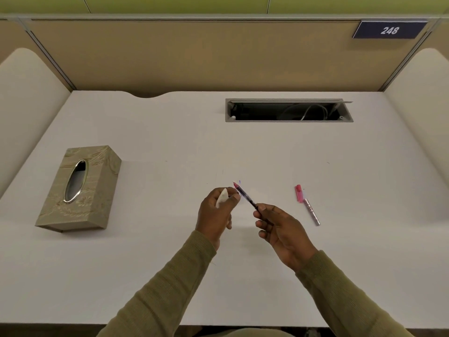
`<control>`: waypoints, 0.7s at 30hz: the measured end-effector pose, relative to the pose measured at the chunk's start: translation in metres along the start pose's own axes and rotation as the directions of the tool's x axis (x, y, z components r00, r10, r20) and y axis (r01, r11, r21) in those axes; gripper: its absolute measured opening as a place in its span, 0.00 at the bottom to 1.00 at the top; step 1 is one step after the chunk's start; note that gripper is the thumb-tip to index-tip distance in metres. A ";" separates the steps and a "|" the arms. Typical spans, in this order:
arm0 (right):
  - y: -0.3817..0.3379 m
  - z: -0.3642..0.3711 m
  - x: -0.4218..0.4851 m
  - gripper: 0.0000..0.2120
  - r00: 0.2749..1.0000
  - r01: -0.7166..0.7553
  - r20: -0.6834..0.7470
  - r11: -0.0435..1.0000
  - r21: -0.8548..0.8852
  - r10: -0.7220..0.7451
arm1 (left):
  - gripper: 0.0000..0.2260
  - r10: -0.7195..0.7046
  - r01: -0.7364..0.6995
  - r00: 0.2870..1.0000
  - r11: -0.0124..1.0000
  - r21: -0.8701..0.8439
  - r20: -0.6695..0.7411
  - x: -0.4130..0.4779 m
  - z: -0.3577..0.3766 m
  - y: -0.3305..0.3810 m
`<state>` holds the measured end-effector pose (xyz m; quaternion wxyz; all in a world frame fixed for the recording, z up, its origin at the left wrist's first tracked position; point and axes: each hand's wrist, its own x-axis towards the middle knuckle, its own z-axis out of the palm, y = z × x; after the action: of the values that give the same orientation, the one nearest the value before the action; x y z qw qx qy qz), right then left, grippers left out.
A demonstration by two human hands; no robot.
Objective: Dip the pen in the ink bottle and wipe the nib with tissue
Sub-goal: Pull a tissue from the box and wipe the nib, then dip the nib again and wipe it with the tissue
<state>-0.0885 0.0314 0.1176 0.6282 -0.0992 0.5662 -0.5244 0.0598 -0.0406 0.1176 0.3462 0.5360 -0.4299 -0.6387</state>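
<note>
Currently right hand (281, 229) grips pen (246, 196), nib up-left, beside left hand (217, 210) clutching tissue (221, 197); pen cap (307, 205) on counter (145, 263).

we see a matt, smooth white desk (170, 142). the tissue box (80, 188) has a fabric-like gold-beige cover embossed with leaf patterns, and a glossy metallic rim rings its oval opening. the pen (245, 197) has a dark, slightly shiny plastic barrel with a pink tip; the pen cap (308, 205) pairs pink plastic with a glittery silver section. the tissue (221, 197) looks soft, matt white paper. both sleeves (170, 288) are olive ribbed knit cloth. the partition (194, 57) appears matt woven fabric.
</note>
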 end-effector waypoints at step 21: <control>-0.008 -0.096 0.039 0.10 0.741 0.083 -0.169 0.339 -0.937 -0.649 | 0.04 -0.056 0.043 0.993 0.992 -0.118 -0.107 0.011 0.038 -0.006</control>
<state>-0.1785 0.0431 0.0676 0.1558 -0.3980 0.8583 -0.2840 0.0202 -0.0410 0.1102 0.3838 0.5603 -0.3590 -0.6403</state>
